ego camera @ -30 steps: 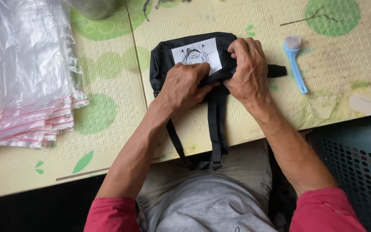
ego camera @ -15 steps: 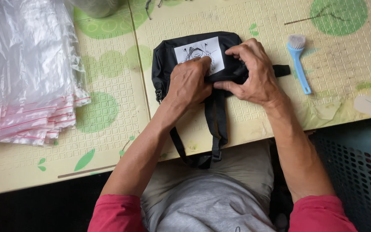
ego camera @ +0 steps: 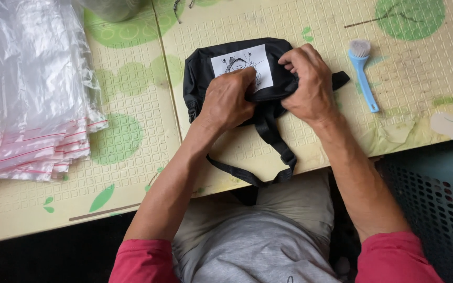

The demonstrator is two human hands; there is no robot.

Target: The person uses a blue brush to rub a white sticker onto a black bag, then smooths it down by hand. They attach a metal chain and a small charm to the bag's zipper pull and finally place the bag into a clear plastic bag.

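While it lies flat on the yellow-green foam mat [ego camera: 132, 173] at the table's near edge, the black pouch [ego camera: 205, 68] with a white printed patch [ego camera: 237, 60] is gripped by both hands. Left hand [ego camera: 229, 99] presses down on its lower middle, fingers curled into the fabric. Right hand [ego camera: 310, 84] pinches the pouch's right side, bunching it. A black strap [ego camera: 273, 152] loops off the edge toward the lap. Just right lies a blue brush [ego camera: 363, 71]; far left, a stack of clear zip bags [ego camera: 27, 105].
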